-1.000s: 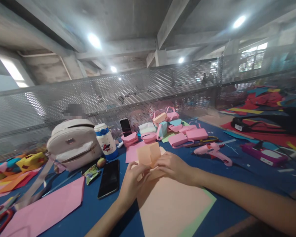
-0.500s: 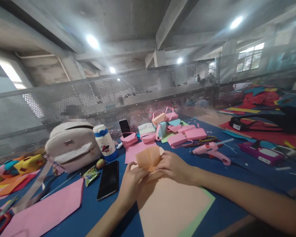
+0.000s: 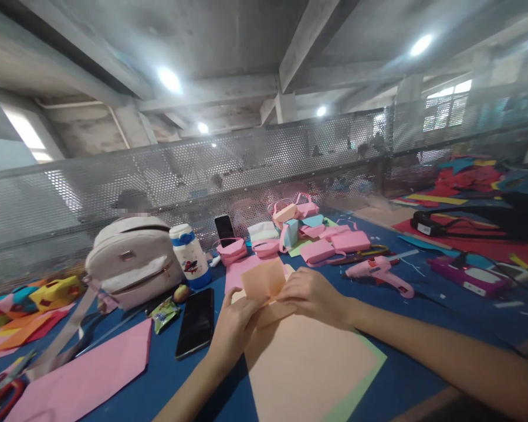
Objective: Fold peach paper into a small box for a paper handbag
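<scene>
A small folded piece of orange paper (image 3: 264,278) stands partly upright between my hands, with a crease down it. My left hand (image 3: 237,319) is closed on its left lower edge. From the right, my right hand (image 3: 310,295) pinches the same piece, fingers bent over its lower part. Exactly where the fingertips press is partly hidden. Below both hands lies a large peach sheet (image 3: 312,363), with a green sheet (image 3: 364,381) showing along its right edge. A pink sheet (image 3: 234,275) lies just beyond the folded paper.
Small pink paper bags (image 3: 319,251) are grouped behind my hands. A pink glue gun (image 3: 381,272) lies to the right. To the left are a black phone (image 3: 195,323), a bottle (image 3: 190,258), a backpack (image 3: 129,261), a pink sheet (image 3: 83,369) and scissors (image 3: 9,392).
The view has shifted slightly. Both hands stay on the folded orange paper; my right fingers have drawn in a little closer over its lower right part.
</scene>
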The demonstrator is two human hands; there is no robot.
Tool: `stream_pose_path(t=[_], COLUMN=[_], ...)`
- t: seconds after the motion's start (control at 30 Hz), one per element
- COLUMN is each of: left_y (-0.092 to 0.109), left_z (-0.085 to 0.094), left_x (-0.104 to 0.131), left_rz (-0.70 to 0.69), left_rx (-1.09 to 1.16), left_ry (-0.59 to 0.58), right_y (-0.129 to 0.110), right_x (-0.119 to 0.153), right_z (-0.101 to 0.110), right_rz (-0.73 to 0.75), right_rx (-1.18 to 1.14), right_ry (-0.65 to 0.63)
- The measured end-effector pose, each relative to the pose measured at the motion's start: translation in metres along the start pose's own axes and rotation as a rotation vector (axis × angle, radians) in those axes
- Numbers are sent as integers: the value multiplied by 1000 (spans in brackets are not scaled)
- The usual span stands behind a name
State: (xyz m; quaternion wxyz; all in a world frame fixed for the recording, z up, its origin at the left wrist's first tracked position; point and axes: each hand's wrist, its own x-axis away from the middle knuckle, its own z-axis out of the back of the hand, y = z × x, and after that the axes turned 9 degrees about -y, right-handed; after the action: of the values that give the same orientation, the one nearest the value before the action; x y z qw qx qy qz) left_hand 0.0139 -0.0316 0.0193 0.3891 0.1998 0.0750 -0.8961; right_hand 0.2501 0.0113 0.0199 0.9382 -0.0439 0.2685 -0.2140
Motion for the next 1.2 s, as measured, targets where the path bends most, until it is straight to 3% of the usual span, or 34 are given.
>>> stream_pose_path(t=[0.17, 0.47, 0.67, 1.0, 1.2], left_y=[3, 6, 9, 21, 19], left_z=[-4, -9, -1, -8, -7], left_x=[1, -5, -9, -6, -7], left_rz=[-17, 64, 154, 185, 186], left_rx=[-25, 75, 191, 148, 167], left_ry=[45, 67, -18, 82, 36], right_y=[1, 3, 6, -11, -13], right_x=[1, -1, -7, -3, -7], right_z=[-4, -5, 6, -17, -11], right_rz=[28, -169, -97, -54, -108], right_rx=[-76, -279, -191, -50, -108], right_ry=[86, 52, -86, 108, 50])
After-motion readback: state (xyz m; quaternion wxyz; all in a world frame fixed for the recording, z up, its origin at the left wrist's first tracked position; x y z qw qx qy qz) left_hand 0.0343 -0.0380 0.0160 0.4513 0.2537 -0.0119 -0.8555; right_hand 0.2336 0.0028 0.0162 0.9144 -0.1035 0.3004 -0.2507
